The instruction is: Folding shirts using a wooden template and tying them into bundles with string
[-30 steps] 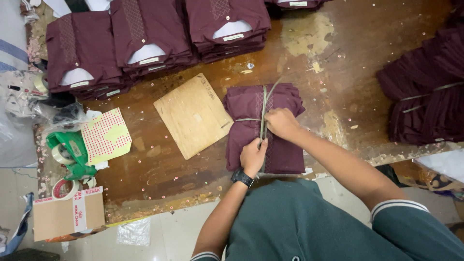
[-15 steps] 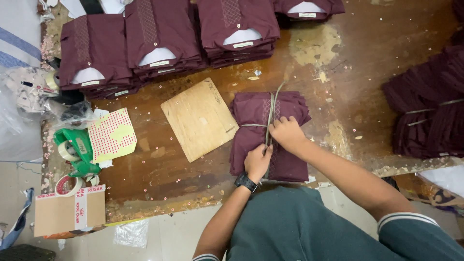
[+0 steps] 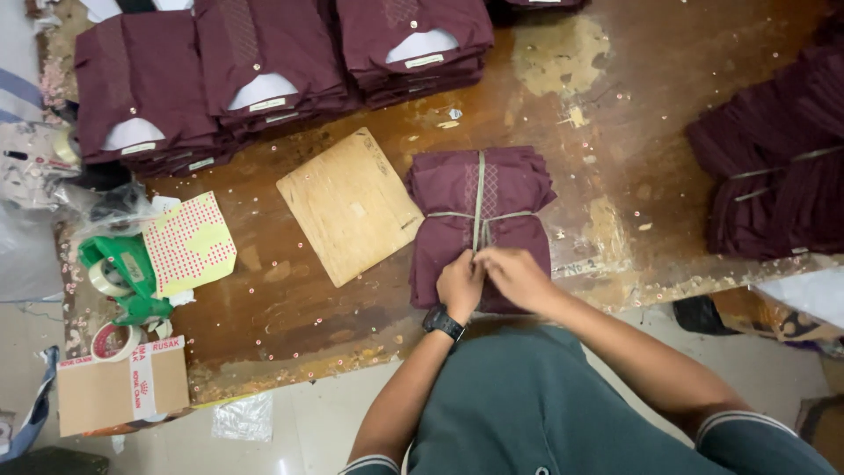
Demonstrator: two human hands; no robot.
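The left hand (image 3: 461,286) and right hand (image 3: 517,274) meet at the near edge of a maroon bundle of folded shirts (image 3: 480,220) — fingers of both pinched on the pale string (image 3: 479,198) crossing it. The bundle lies on the worn wooden table (image 3: 615,149), just beside a square board (image 3: 349,205) — stacks of folded shirts (image 3: 264,70) line the far side.

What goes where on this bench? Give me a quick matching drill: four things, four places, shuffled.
Things:
1. tied maroon shirt bundle
2. square wooden board
3. green tape dispenser
4. brown cardboard box

Places:
A. at the table's near left corner
B. under both hands
C. left of the bundle
D. beside the dotted yellow sheet

Pairs: 1-B, 2-C, 3-D, 4-A
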